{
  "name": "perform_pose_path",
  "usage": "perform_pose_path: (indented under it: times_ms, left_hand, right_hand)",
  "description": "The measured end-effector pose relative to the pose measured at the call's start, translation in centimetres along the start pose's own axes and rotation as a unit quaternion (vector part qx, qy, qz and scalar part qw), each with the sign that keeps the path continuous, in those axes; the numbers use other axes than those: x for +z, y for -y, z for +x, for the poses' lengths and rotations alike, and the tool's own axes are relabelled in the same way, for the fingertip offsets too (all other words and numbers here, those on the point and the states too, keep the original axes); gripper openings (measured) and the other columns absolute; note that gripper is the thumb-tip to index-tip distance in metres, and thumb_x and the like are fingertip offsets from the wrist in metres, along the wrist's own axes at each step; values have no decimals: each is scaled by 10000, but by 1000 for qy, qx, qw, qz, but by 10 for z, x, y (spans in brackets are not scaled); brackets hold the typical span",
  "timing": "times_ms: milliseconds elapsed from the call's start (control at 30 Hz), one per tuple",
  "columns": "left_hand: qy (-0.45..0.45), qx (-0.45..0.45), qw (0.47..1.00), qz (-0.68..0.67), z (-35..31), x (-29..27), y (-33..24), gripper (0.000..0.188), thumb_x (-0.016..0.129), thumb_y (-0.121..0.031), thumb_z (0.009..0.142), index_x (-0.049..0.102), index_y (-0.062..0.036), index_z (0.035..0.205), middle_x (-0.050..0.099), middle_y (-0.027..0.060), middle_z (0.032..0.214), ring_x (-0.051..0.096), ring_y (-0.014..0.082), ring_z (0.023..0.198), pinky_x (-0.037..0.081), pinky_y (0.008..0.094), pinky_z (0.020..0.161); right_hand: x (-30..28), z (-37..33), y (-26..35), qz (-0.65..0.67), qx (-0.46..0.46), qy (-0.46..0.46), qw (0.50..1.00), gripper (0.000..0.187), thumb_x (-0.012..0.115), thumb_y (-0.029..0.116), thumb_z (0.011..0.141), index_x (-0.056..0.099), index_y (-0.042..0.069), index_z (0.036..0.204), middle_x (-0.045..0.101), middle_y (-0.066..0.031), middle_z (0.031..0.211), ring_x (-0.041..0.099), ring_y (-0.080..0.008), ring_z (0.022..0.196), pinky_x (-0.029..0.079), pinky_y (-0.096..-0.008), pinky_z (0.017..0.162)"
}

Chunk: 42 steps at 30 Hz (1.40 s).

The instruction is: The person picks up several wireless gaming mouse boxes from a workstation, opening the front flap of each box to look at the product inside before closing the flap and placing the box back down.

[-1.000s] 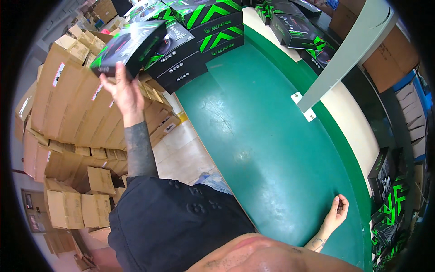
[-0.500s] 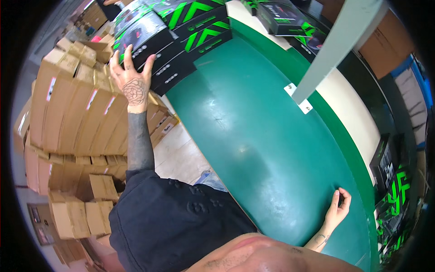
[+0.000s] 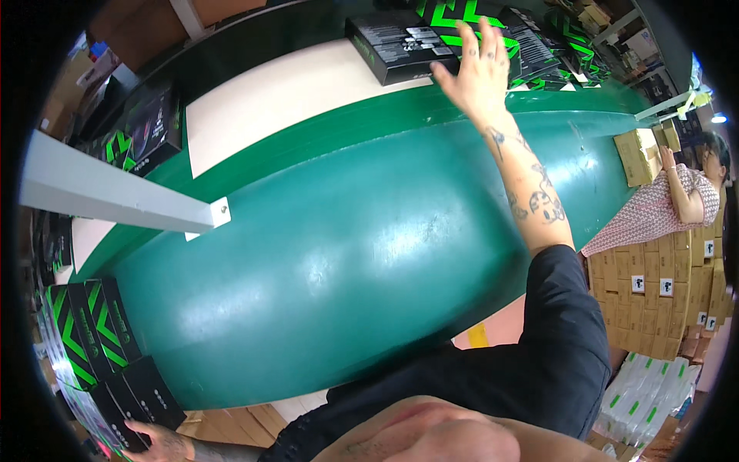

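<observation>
My right hand (image 3: 481, 81) reaches to the far side with its fingers spread. It is over or against a black box with green chevrons (image 3: 450, 14), and I cannot tell whether it touches. Left of that hand lies another flat black box (image 3: 400, 48) with fine print on its top. My left hand (image 3: 160, 444), partly cut off at the lower left, has its fingers apart beside a stack of black boxes (image 3: 127, 404). Its fingertips are at the stack's near side, and nothing is visibly held.
A green-topped table (image 3: 331, 269) stretches across the view. A grey metal post (image 3: 115, 181) rises from it at the left. Behind runs a white strip (image 3: 285, 100). At the right a person (image 3: 670, 189) stands by a cardboard carton (image 3: 637, 156), with stacked cartons (image 3: 647, 289) below.
The view has swung to the right. My right hand has gone from above the near tabletop to the boxes on the far side. My left hand is still beside the stacked boxes.
</observation>
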<state>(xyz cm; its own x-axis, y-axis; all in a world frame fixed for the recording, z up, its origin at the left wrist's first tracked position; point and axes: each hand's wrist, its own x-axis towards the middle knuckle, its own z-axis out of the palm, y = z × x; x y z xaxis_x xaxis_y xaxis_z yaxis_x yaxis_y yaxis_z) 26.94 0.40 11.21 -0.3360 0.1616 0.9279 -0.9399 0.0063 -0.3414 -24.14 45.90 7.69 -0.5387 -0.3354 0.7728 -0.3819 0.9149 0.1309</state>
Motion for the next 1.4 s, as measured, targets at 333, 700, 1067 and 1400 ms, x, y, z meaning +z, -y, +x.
perform_pose_path:
  times_ms: [333,700,1067,1400]
  left_hand:
    - [55,23,804,-592,49,-63,-75,143,622,8,779,607,57,912,541,218,1082,590,318,930,530,346,789]
    - [509,0,95,-855,85,-159,-223,769,660,-249,786,227,-50,1390,379,171,1329,456,294,1184,405,390,946]
    - [502,-167,7,-848,65,-184,-313,721,300,-578,913,253,-51,1403,265,182,1425,232,280,1336,197,367,1083]
    - [382,43,188,-904,135,-185,-299,812,430,-677,811,414,-53,1331,280,203,1424,239,336,1334,277,431,1042]
  right_hand:
    - [-6,70,-61,-95,151,258,949,876,694,527,578,379,274,1355,412,-232,1311,404,-414,1199,393,-458,960]
    - [-103,-44,-53,695,526,67,487,569,583,399,738,472,107,1213,506,-114,1227,469,-334,1117,348,-578,854]
    - [-149,-101,56,666,216,491,519,524,665,267,823,496,-31,1220,519,-128,1144,543,-215,1030,432,-314,892]
    - [-62,-32,66,682,145,197,689,602,475,443,884,394,30,1314,456,-148,1296,436,-259,1194,324,-376,1012]
